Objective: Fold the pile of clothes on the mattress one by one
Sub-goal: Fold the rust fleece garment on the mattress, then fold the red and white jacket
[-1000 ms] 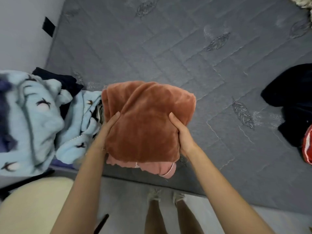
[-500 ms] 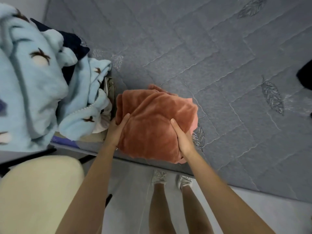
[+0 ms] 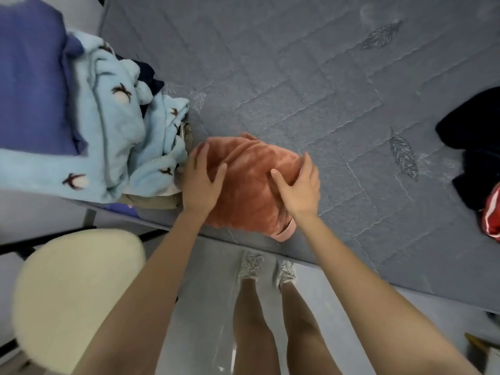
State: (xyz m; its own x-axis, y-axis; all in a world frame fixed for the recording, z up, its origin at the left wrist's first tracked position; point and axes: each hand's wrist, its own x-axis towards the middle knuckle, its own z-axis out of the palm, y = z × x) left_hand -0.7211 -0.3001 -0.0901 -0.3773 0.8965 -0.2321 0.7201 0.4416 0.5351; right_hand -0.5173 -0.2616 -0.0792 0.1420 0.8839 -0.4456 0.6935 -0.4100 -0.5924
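A folded rust-orange fleece garment [image 3: 249, 185] lies on the grey quilted mattress [image 3: 297, 77] near its front edge, a pink hem showing at its lower right. My left hand [image 3: 201, 182] rests on its left side with fingers fairly straight and thumb spread over the top. On the right side, my right hand [image 3: 297, 185] presses with fingers lightly bent over the edge. Just left of the garment sits the pile of clothes [image 3: 113, 125], with a light blue fleece with brown marks on top.
A purple-blue cloth [image 3: 32, 77] and dark navy fabric [image 3: 148, 74] belong to the left pile. A black garment [image 3: 473, 147] and a red item [image 3: 492, 212] lie at the mattress's right. A cream round stool [image 3: 75, 288] stands on the floor below left, beside my legs.
The orange garment was carried down and left from mid-air and now lies on the mattress beside the pile. Both hands have shifted from clasping its lower sides to resting on top of it.
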